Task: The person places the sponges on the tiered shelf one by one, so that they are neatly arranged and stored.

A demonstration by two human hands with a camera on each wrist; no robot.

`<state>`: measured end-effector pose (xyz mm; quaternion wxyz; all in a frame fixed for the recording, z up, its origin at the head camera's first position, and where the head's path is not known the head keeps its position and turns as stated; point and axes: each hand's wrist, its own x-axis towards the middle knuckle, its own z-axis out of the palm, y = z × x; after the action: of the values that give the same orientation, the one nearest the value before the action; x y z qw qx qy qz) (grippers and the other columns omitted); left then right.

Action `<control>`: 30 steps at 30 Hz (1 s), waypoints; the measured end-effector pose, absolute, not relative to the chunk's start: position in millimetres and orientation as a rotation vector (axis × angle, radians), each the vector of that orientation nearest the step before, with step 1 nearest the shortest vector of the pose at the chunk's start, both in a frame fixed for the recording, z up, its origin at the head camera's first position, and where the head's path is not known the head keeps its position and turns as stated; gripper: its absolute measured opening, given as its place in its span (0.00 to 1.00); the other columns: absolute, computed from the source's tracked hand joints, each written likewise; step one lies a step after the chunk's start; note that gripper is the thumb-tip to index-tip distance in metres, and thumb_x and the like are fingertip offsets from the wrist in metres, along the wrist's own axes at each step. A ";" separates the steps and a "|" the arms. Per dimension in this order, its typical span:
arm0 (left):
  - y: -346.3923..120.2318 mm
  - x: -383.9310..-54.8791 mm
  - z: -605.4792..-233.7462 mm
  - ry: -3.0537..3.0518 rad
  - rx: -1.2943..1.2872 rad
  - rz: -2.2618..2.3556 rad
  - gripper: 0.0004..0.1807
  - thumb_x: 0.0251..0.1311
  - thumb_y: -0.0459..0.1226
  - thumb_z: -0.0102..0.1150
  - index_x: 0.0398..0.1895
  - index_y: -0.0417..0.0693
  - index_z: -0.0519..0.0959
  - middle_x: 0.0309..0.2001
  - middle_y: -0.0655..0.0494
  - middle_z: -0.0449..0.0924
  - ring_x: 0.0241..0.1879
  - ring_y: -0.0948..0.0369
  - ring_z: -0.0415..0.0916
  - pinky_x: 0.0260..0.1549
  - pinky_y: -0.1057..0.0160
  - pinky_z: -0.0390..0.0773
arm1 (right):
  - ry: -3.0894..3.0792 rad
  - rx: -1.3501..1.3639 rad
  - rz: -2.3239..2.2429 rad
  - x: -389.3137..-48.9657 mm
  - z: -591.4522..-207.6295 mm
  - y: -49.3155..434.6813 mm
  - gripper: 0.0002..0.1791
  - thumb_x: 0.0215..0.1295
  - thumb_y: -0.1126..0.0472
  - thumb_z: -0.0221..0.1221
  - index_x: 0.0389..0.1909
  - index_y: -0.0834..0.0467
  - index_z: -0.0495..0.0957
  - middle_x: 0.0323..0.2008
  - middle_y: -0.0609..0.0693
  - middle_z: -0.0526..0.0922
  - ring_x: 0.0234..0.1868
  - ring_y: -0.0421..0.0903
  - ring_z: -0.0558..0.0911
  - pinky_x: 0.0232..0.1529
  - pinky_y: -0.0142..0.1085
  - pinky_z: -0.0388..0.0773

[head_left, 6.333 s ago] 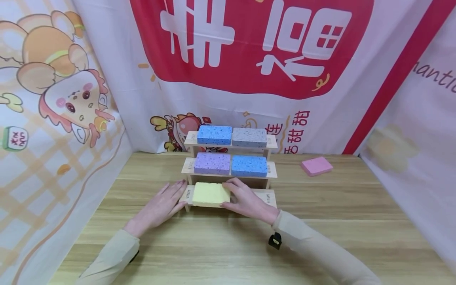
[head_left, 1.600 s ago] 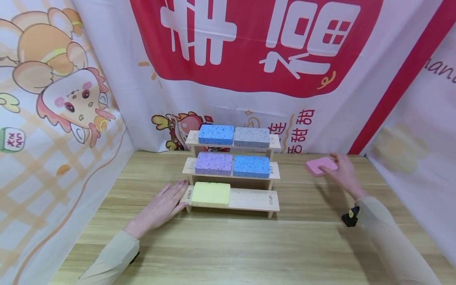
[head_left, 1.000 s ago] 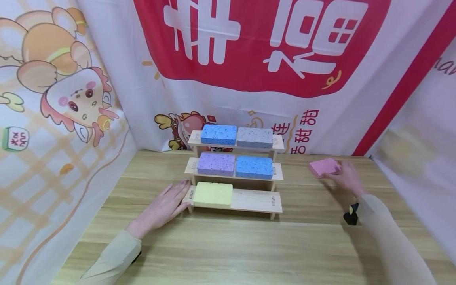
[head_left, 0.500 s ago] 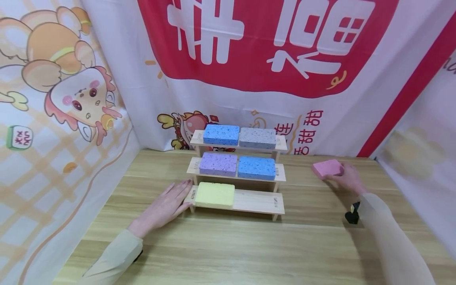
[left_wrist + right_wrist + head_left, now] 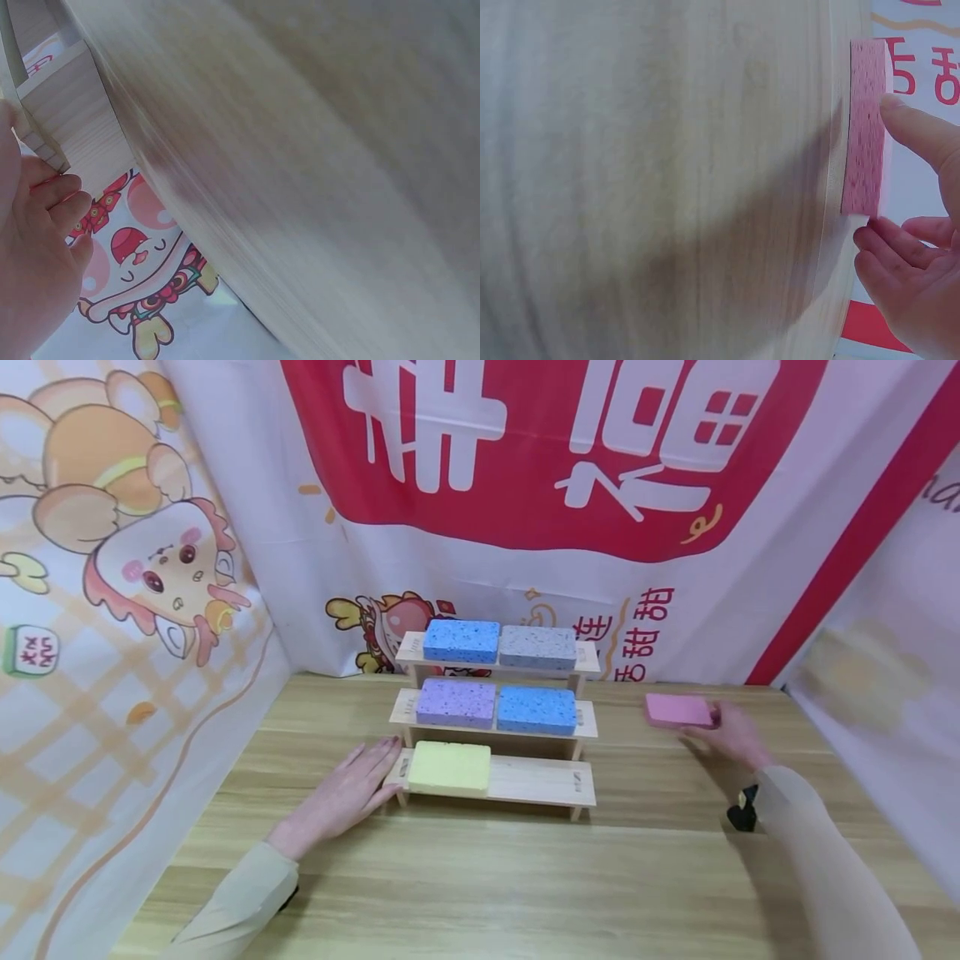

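Far right on the table, my right hand (image 5: 733,737) holds one end of a pink sponge (image 5: 677,710) that lies flat. In the right wrist view the thumb presses the top edge of the sponge (image 5: 866,127), and the fingers curl at its end. My left hand (image 5: 341,793) rests with nearly straight fingers against the left end of a three-step wooden rack (image 5: 536,779). On its lowest step sits a yellow sponge (image 5: 450,767) at the left. The middle step bears a purple sponge (image 5: 456,702) and a blue sponge (image 5: 536,708).
The top step carries another blue sponge (image 5: 461,639) and a grey sponge (image 5: 537,646). A printed cloth (image 5: 510,539) hangs behind the wooden table (image 5: 480,885), with more cloth along both sides.
My right hand went from the yellow sponge to the pink one at far right. In the last half second the pink sponge has turned squarer to the rack. The left hand stayed put.
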<state>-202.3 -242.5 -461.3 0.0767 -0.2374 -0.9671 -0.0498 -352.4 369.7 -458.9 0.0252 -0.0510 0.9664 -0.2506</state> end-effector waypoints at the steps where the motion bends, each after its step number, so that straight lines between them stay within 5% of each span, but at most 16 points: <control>1: -242.9 -202.1 -461.1 -2.901 -0.708 -0.152 0.38 0.73 0.53 0.46 0.76 0.37 0.55 0.77 0.43 0.55 0.76 0.47 0.57 0.77 0.43 0.51 | 2.992 -0.168 -0.773 -351.5 -458.2 369.1 0.41 0.63 0.45 0.65 0.60 0.75 0.65 0.52 0.75 0.75 0.49 0.66 0.78 0.49 0.57 0.80; 6: -244.0 -201.6 -459.7 -2.902 -0.699 -0.152 0.38 0.74 0.52 0.46 0.76 0.36 0.56 0.77 0.43 0.55 0.76 0.47 0.57 0.77 0.43 0.52 | 2.967 -0.181 -0.788 -350.3 -457.8 367.2 0.42 0.62 0.46 0.66 0.62 0.74 0.63 0.51 0.74 0.77 0.48 0.63 0.79 0.45 0.51 0.82; 11: -243.8 -201.7 -459.7 -2.890 -0.709 -0.133 0.38 0.74 0.52 0.46 0.75 0.36 0.56 0.76 0.42 0.57 0.76 0.47 0.58 0.76 0.43 0.54 | 2.978 -0.182 -0.764 -350.9 -456.5 366.1 0.46 0.62 0.45 0.65 0.66 0.75 0.60 0.57 0.77 0.71 0.54 0.70 0.74 0.53 0.62 0.78; 17: -243.2 -200.7 -461.0 -2.892 -0.718 -0.140 0.38 0.74 0.52 0.46 0.76 0.36 0.56 0.76 0.41 0.57 0.76 0.47 0.58 0.77 0.43 0.52 | 2.964 -0.190 -0.740 -354.6 -454.3 365.9 0.53 0.62 0.44 0.65 0.71 0.77 0.52 0.66 0.82 0.59 0.65 0.78 0.62 0.64 0.72 0.61; 19: -242.9 -200.0 -460.9 -2.894 -0.716 -0.147 0.38 0.74 0.52 0.46 0.76 0.36 0.56 0.76 0.42 0.57 0.76 0.47 0.58 0.77 0.44 0.52 | 2.967 -0.229 -0.732 -355.4 -454.5 364.6 0.52 0.62 0.45 0.66 0.71 0.76 0.53 0.65 0.80 0.62 0.64 0.77 0.65 0.63 0.72 0.63; 24: -242.6 -199.7 -461.2 -2.893 -0.715 -0.152 0.38 0.74 0.53 0.45 0.76 0.37 0.56 0.76 0.42 0.57 0.76 0.47 0.57 0.77 0.44 0.51 | 2.974 -0.346 -0.742 -358.7 -460.0 366.2 0.36 0.62 0.49 0.66 0.59 0.72 0.67 0.50 0.72 0.77 0.47 0.63 0.78 0.45 0.54 0.81; 30: -243.6 -200.1 -461.8 -2.888 -0.712 -0.149 0.38 0.74 0.53 0.45 0.76 0.37 0.56 0.76 0.42 0.57 0.76 0.48 0.57 0.77 0.44 0.51 | 2.975 -0.374 -0.768 -360.0 -463.5 364.9 0.27 0.63 0.54 0.66 0.53 0.70 0.71 0.44 0.67 0.80 0.42 0.55 0.78 0.40 0.42 0.79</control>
<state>-200.1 -243.6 -461.8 0.0816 -0.2383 -0.9665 -0.0499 -360.0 364.9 -463.5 0.0231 -0.1206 0.9609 -0.2481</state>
